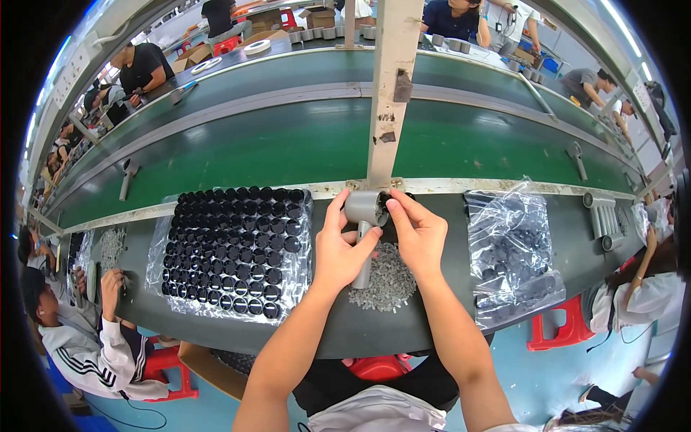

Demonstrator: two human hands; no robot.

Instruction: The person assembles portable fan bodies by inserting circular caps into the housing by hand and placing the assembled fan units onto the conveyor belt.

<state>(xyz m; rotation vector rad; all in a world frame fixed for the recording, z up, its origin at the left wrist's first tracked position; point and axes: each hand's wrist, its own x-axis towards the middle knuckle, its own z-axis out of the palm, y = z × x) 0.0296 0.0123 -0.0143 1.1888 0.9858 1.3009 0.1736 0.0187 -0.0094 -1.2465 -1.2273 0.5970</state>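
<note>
A grey hair dryer housing [365, 207], a short round barrel with a handle pointing down, is in front of me above the dark worktable. My left hand [341, 248] is closed round it, with the thumb on the upper handle. At the barrel's right end a dark round part [384, 207] shows, and the fingers of my right hand [421, 234] pinch there. That part looks like one of the black round caps [234, 248] laid in rows on clear plastic to the left. Below the housing lies a heap of small, clear-greyish pieces [389, 281], partly covered by the handle.
Right of my arms lies a clear plastic bag [509, 252] with dark pieces. Further right are several grey housings [604, 219]. A white post [392, 93] rises beyond my hands, before a green conveyor belt [288, 144]. A co-worker [93, 331] sits at the left.
</note>
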